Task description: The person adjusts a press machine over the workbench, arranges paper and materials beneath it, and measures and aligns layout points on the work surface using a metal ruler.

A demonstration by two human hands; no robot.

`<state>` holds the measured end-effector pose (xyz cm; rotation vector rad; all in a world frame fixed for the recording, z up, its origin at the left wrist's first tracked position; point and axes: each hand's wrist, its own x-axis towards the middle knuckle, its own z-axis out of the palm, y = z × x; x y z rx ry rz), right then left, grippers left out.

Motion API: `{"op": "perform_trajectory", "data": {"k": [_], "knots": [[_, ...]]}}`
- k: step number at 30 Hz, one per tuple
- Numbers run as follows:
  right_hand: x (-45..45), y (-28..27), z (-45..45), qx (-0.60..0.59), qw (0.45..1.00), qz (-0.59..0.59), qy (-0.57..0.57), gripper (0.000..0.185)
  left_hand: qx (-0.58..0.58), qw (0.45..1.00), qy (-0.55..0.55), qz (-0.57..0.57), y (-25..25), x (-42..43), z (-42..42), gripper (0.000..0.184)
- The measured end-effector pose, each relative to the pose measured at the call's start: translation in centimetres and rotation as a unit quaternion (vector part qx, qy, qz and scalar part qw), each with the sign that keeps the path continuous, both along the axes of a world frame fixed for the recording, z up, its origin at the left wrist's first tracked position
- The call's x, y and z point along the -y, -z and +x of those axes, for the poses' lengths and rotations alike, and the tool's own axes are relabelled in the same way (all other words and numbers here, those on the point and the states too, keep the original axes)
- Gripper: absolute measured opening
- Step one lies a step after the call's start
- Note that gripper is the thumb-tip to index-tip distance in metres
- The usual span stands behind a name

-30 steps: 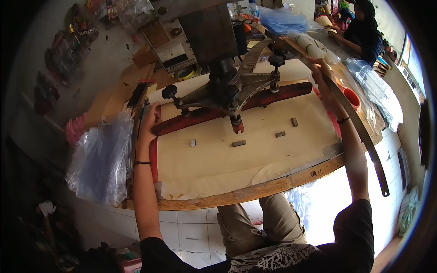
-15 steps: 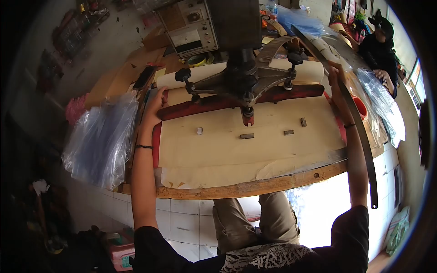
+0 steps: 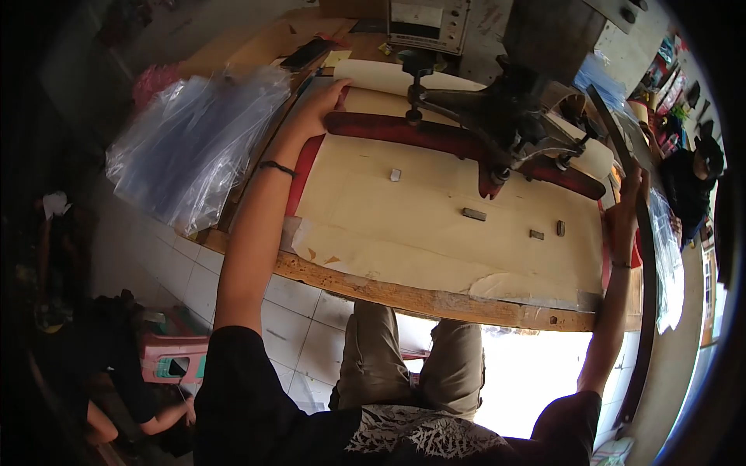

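Note:
My left hand [image 3: 317, 109] is at the far left edge of the red board [image 3: 306, 177], its fingers curled over that edge beside the end of a dark red bar [image 3: 412, 133]. The bar hangs from a metal press head [image 3: 519, 116] with black adjusting knobs. On the right, my right hand [image 3: 626, 203] is closed around a long dark lever [image 3: 644, 256]; some fingers are hidden. A cream sheet [image 3: 388, 233] covers the board, and several small metal blocks [image 3: 474, 214] lie on it in front of the bar.
Clear plastic sheets [image 3: 198, 140] lie at the left, more plastic [image 3: 664, 272] at the right. Behind stand a control box [image 3: 427, 27] and a cream roll [image 3: 381, 76]. A wooden edge [image 3: 435, 297] runs in front. One person [image 3: 688, 182] sits right, another [image 3: 109, 365] lower left beside a pink stool [image 3: 167, 357].
My view has turned, so the table and press appear further right and tilted. A person at lower left has come into sight. Both hands stay at the same places on the board and lever.

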<state>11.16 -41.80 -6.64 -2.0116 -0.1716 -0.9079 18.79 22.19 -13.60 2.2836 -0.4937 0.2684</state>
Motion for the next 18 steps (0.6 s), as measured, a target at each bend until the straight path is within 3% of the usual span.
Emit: {"op": "perform_trajectory", "data": {"k": [2,4,7,13,18], "knots": [[1.2,0.6,1.7,0.053,0.993,0.089,-0.058,0.038,0.001,1.0,-0.016,0.01,-0.5,0.1,-0.5,0.078],[1.7,1.2,1.3,-0.044,0.999,-0.001,-0.013,0.039,0.075,0.989,-0.022,0.124,-2.7,1.9,-3.3,0.077],[-2.5,-0.3,-1.3,-0.046,0.997,-0.065,0.0,0.04,0.043,0.993,-0.009,0.107,-1.9,1.3,-2.0,0.079],[2.1,-0.4,1.9,0.039,0.993,0.105,-0.041,0.043,0.085,0.99,-0.004,0.109,-1.5,0.8,-2.3,0.077],[-1.1,-0.3,-0.2,-0.043,0.998,0.016,-0.031,0.044,0.052,0.995,0.0,0.088,-1.8,1.1,-2.2,0.073]]}}
